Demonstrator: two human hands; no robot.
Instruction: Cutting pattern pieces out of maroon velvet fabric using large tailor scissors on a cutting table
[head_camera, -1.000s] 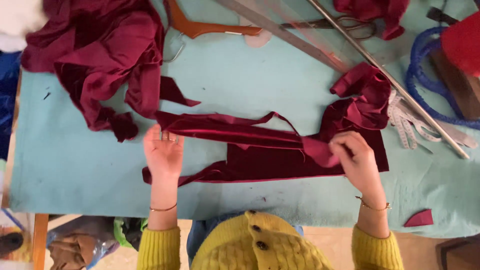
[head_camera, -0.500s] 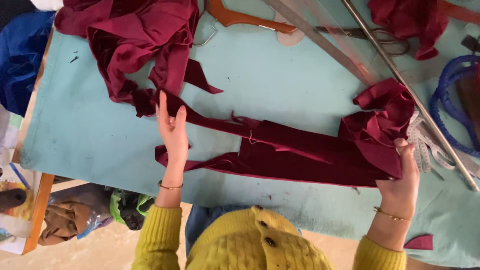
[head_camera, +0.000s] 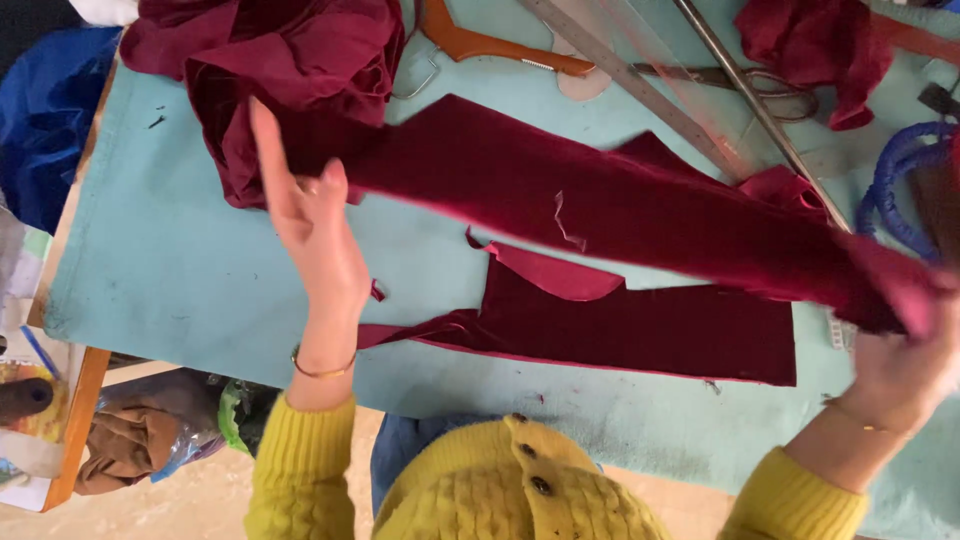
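While stretched between both hands, the velvet strip (head_camera: 620, 205) looks plush.

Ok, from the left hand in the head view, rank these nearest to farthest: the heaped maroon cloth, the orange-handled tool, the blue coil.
Measured from the left hand:
1. Heaped maroon cloth: just above the hand, at the table's top left.
2. Orange-handled tool: top centre, beyond the heap.
3. Blue coil: far right edge, across the table.
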